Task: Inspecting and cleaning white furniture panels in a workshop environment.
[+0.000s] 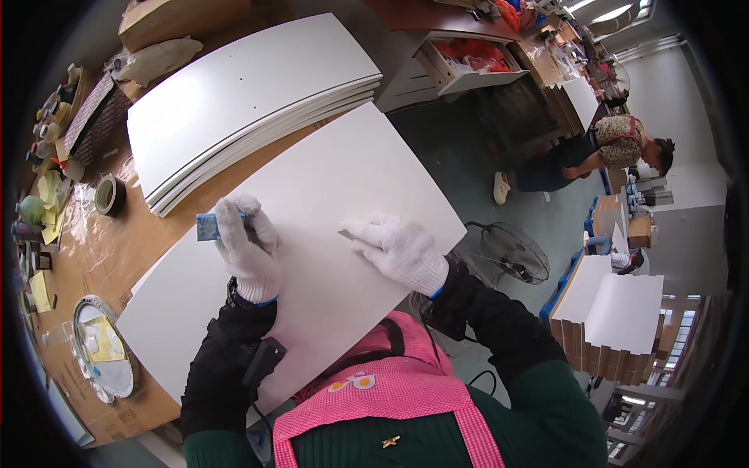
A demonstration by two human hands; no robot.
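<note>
A large white panel [343, 171] with curved edges lies flat in front of me. My left hand [248, 246], in a white knitted glove, is closed round a small blue block [208, 227] above the panel's left part. My right hand [402, 251], gloved the same way, rests on or just over the panel's right part. Its fingers pinch a small, thin greyish piece [346, 233], whose tip points left; the rest is hidden by the glove, so its kind is unclear.
Beyond lies a stack of similar white panels [250, 86]. A tape roll [110, 195] and a white-smeared round lid [117, 382] are on the brown-covered table [94, 257] at left. A floor fan [511, 251] stands right; another person [616, 148] is farther off.
</note>
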